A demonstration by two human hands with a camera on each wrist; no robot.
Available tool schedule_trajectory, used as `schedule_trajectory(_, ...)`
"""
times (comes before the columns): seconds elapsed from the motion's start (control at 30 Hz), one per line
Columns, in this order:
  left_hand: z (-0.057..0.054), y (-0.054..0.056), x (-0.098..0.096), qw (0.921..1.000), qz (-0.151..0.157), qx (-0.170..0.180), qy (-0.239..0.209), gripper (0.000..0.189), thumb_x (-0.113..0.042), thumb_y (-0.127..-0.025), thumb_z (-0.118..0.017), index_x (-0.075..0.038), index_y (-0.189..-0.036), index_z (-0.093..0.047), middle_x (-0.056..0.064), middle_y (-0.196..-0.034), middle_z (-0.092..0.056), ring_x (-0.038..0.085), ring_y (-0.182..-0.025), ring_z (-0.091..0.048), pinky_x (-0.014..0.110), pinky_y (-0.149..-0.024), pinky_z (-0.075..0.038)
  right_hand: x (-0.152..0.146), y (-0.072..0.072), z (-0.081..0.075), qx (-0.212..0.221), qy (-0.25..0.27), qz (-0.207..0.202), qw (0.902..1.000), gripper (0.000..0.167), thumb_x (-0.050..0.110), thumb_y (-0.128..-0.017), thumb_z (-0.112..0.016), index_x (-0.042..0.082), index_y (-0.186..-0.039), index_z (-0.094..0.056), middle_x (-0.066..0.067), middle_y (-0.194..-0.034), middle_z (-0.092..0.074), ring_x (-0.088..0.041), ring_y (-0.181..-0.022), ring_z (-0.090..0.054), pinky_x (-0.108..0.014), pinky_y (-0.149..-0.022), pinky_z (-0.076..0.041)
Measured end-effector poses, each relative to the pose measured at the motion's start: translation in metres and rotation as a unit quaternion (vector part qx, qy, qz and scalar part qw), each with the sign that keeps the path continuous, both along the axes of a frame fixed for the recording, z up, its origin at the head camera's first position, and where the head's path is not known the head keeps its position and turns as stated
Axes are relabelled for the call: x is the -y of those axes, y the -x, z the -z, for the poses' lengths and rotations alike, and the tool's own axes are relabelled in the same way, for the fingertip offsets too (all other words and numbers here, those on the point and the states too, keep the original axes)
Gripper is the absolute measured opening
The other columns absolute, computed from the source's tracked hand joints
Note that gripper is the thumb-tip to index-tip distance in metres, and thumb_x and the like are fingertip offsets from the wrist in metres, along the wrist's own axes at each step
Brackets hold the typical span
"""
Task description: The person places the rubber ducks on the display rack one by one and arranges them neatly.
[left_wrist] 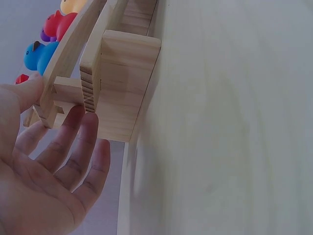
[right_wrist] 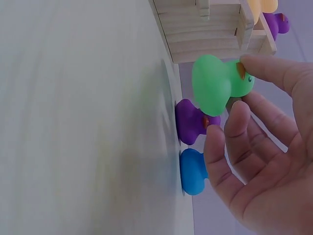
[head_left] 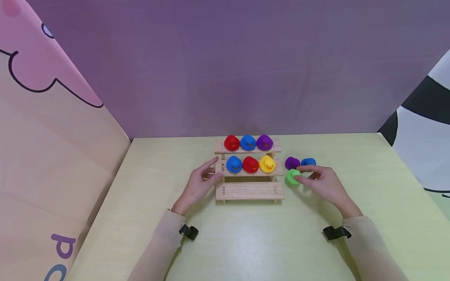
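Observation:
My right hand (head_left: 321, 183) pinches a light green rubber duck (head_left: 293, 177) between thumb and fingers, right of the rack. In the right wrist view the green duck (right_wrist: 212, 84) hangs off the table, tilted sideways. My left hand (head_left: 199, 183) holds the left end of a three-step wooden rack (head_left: 249, 191), thumb at the middle step's front edge and fingers behind it. On the top step sit a red duck (head_left: 232, 143), a blue duck (head_left: 248, 143) and a purple duck (head_left: 265, 143). The middle step bears a blue duck (head_left: 234, 164), a red duck (head_left: 250, 165) and a yellow duck (head_left: 267, 164).
Just beyond the right hand, a purple duck (head_left: 292, 162) and a blue duck (head_left: 308, 161) stand on the pale wooden table (head_left: 246, 242). A purple backdrop (head_left: 225, 70) rises at the table's far edge, and a printed panel (head_left: 52, 156) borders the left.

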State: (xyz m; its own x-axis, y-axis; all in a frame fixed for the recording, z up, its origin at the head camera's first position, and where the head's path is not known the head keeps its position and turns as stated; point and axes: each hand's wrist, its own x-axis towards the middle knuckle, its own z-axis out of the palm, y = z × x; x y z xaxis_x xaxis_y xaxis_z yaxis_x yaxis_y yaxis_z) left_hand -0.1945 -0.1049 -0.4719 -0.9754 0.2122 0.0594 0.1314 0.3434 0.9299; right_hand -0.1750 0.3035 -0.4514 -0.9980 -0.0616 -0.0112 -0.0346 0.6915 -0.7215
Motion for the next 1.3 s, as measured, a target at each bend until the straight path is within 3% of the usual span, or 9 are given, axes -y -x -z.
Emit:
schedule_trajectory(0.27,0.002,0.000,0.001,1.0000,0.005,-0.003,0.001,0.063,-0.031,-0.103,-0.074,-0.024,-0.161,-0.050,0.014,-0.132,-0.071,0.028,-0.111,-0.068,0.040,-0.094,-0.062,0.003,-0.006,-0.004,-0.018,0.008,0.008,0.9998,0.050,0.044,-0.095,-0.081,0.009,-0.131,-0.075,-0.010,-0.096,-0.075,-0.013,-0.078,-0.064,-0.028,-0.061,-0.047)
schedule_trajectory(0.53,0.002,0.001,0.000,1.0000,0.001,-0.002,0.001,0.063,-0.031,-0.103,-0.073,-0.027,-0.161,-0.050,0.014,-0.132,-0.070,0.027,-0.111,-0.067,0.038,-0.094,-0.062,0.005,-0.011,-0.007,-0.019,0.025,-0.040,0.9987,0.040,0.039,-0.094,-0.083,0.016,-0.126,-0.077,-0.006,-0.092,-0.071,-0.016,-0.079,-0.064,-0.026,-0.067,-0.050)
schedule_trajectory(0.7,0.003,0.001,0.000,1.0000,-0.001,-0.003,0.000,0.062,-0.031,-0.102,-0.074,-0.027,-0.160,-0.051,0.014,-0.131,-0.070,0.027,-0.111,-0.068,0.038,-0.094,-0.062,0.009,-0.013,-0.006,-0.030,0.035,-0.063,0.9970,0.036,0.032,-0.094,-0.084,0.014,-0.124,-0.078,-0.006,-0.095,-0.070,-0.016,-0.082,-0.064,-0.025,-0.071,-0.053)
schedule_trajectory(1.0,0.003,0.002,0.000,1.0000,0.000,-0.003,-0.003,0.062,-0.031,-0.102,-0.074,-0.028,-0.160,-0.051,0.014,-0.132,-0.070,0.027,-0.111,-0.068,0.038,-0.094,-0.061,0.016,-0.018,-0.011,-0.045,0.055,-0.078,0.9944,0.030,0.025,-0.092,-0.086,0.012,-0.118,-0.079,-0.004,-0.087,-0.067,-0.015,-0.079,-0.063,-0.025,-0.064,-0.049)
schedule_trajectory(1.3,0.004,0.002,0.000,1.0000,0.001,-0.003,-0.004,0.062,-0.031,-0.103,-0.073,-0.027,-0.160,-0.051,0.015,-0.131,-0.070,0.026,-0.111,-0.067,0.033,-0.091,-0.060,0.025,-0.020,-0.016,-0.039,0.052,-0.092,0.9936,0.027,0.025,-0.091,-0.087,0.014,-0.115,-0.080,-0.002,-0.087,-0.067,-0.014,-0.080,-0.061,-0.025,-0.066,-0.049)
